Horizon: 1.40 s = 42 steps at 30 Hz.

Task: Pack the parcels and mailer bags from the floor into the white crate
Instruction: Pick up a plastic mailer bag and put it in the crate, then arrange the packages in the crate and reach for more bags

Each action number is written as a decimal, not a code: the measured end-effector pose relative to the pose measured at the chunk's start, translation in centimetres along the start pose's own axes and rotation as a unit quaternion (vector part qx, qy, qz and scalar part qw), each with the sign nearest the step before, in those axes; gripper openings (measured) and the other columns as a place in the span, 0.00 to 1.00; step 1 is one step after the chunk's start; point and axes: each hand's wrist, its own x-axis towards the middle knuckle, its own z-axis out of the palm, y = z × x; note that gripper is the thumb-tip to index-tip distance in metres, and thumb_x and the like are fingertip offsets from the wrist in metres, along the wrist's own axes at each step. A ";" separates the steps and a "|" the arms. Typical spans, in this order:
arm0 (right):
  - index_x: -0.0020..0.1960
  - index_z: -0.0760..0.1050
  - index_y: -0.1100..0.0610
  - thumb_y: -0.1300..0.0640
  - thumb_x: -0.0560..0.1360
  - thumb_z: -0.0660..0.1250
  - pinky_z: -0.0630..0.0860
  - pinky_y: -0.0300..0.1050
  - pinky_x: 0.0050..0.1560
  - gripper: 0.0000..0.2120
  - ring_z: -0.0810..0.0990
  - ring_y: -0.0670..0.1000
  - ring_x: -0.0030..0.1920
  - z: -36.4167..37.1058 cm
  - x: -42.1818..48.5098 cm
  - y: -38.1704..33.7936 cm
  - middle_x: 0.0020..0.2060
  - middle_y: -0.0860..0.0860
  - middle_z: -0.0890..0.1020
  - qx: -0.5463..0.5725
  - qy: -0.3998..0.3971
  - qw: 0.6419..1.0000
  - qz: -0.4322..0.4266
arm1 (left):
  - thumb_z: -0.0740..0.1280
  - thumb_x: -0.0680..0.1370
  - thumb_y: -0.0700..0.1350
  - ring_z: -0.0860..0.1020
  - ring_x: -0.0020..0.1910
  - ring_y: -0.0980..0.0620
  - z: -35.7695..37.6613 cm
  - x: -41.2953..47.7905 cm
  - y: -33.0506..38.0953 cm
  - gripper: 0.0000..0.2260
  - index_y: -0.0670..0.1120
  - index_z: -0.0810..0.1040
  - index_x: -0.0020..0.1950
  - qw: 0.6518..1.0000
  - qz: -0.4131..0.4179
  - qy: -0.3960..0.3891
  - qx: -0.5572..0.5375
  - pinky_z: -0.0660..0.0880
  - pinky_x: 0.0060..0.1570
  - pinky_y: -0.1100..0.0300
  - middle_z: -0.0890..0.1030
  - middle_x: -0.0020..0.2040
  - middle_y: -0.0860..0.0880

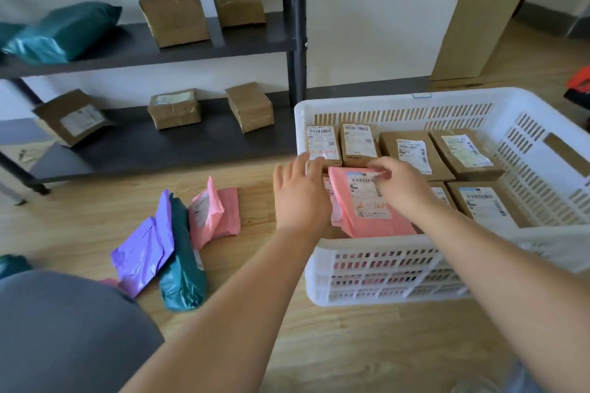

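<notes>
Pink plastic fills the near left corner of the white crate (383, 103): a pink mailer bag (380, 223) leans there, label side up. Its long axis runs from the crate's near wall toward the far wall, and its top edge points away from the person at the cardboard parcels (412, 150) lying flat in the crate. The right hand (400, 187) has its grip pinched on that top edge, just beside the barcode label. The left hand (300, 196) has its grip apart, fingers straight, laid against the bag's left side by the crate's left rim. On the wooden floor (319, 344) left of the crate lie a purple mailer (143, 254), a teal mailer (183, 271) and a second pink mailer (212, 212), touching one another, their long axes running roughly away from the person. Behind them a dark shelf (153, 150) carries more boxes.
</notes>
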 end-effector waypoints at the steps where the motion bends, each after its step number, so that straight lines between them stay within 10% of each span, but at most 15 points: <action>1: 0.66 0.74 0.51 0.62 0.80 0.60 0.74 0.38 0.44 0.16 0.79 0.46 0.52 0.3 -0.4 -1.2 0.62 0.47 0.78 0.014 0.022 0.999 -0.026 | 0.59 0.77 0.39 0.61 0.74 0.47 -0.9 -0.3 -1.3 0.23 0.50 0.68 0.72 0.999 -0.024 0.022 0.009 0.51 0.75 0.49 0.65 0.74 0.48; 10: 0.55 0.78 0.48 0.62 0.79 0.61 0.71 0.30 0.52 0.12 0.76 0.37 0.49 6.7 -5.5 -9.4 0.51 0.41 0.80 0.110 0.024 0.985 -0.128 | 0.58 0.77 0.41 0.67 0.68 0.44 -3.7 -4.2 -15.1 0.23 0.48 0.66 0.73 0.941 -0.335 0.039 -0.008 0.61 0.68 0.50 0.69 0.70 0.46; 29: 0.63 0.76 0.50 0.58 0.77 0.64 0.71 0.41 0.56 0.15 0.78 0.51 0.59 28.6 -4.7 -11.1 0.61 0.49 0.79 -0.005 -0.236 0.971 0.022 | 0.63 0.76 0.43 0.74 0.61 0.43 1.3 -12.0 -30.1 0.17 0.47 0.75 0.65 0.868 -0.491 -0.071 -0.029 0.71 0.57 0.54 0.77 0.63 0.45; 42: 0.62 0.76 0.47 0.55 0.78 0.64 0.73 0.44 0.59 0.14 0.78 0.50 0.58 29.9 -2.4 -9.3 0.60 0.46 0.79 -0.056 -0.249 0.966 0.032 | 0.63 0.78 0.51 0.78 0.53 0.42 6.1 -8.1 -31.9 0.14 0.42 0.76 0.58 0.830 -0.543 -0.083 -0.095 0.74 0.49 0.54 0.80 0.54 0.44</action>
